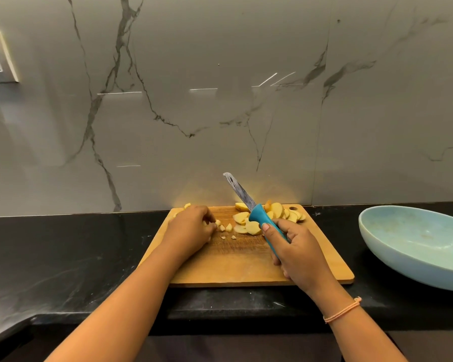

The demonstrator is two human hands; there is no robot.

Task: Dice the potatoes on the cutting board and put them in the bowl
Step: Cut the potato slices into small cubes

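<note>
Fingers of the right hand grip the knife blade-up, likely clearing space while the left hand curls its fingers round diced potato.

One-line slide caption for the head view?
Right hand grips knife above potato slices on cutting board; left hand curls over diced pieces; bowl at right.

Dim, wall glare streaks – edges warped

A home kitchen: black stone counter, veined marble-look backsplash, wooden cutting board, sliced potatoes.
</note>
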